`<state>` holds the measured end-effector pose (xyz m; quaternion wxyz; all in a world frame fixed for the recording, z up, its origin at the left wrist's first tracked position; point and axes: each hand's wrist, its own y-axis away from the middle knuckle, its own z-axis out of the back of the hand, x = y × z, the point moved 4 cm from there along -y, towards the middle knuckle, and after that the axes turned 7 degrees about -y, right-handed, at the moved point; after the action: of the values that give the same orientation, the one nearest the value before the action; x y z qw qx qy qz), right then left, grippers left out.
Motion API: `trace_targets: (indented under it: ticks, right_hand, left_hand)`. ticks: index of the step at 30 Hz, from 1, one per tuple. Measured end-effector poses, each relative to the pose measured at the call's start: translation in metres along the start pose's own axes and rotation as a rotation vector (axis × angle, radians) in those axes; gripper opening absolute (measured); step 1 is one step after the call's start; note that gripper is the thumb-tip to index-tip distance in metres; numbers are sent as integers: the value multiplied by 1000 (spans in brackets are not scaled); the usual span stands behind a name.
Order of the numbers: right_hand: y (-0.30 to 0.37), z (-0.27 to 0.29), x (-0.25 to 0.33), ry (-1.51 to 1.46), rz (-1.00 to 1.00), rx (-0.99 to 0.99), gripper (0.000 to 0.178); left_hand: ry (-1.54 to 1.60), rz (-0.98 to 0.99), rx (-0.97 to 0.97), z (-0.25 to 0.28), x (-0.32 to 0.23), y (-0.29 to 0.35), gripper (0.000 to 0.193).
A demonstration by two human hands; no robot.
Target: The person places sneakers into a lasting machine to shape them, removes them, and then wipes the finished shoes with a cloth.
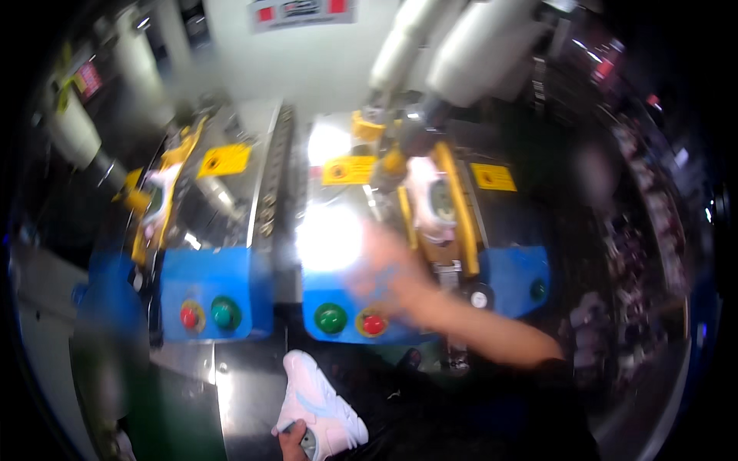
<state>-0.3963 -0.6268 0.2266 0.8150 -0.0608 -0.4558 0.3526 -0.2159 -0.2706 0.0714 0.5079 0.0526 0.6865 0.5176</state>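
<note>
Head view: pink shoe (321, 411) in left hand (292, 442), extending forward; right hand (384, 269) too blurred to tell.

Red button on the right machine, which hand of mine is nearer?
Right. Your right hand, blurred, appears just above the red button; your left hand is farther, lower left, holding the pink shoe.
</note>
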Motion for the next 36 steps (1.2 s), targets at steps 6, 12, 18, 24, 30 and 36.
trace_targets:
  ticks: [6,12,18,24,30,36]
  right_hand:
    - [1,-115,6,317,236,281,49]
    - [80,-128,87,-567,75,275,58]
    - [227,-199,122,-1758,-1102,1239,62]
    - [257,-189,150,-1496,-1560,1322,52]
    - [255,-245,184,-1506,-1673,1113,63]
    - [241,-286,234,-1639,-1497,1068,58]
  left_hand:
    - [7,93,47,0,3,27,34]
    - [455,-318,-91,7,5,98,54]
    - [27,-688,-233,16,-37,158,83]
    - [-259,-1001,-279,63,-62,170,37]
    - [270,-650,-157,109,-80,127,46]
    - [193,-674,-58,174,-99,126,47]
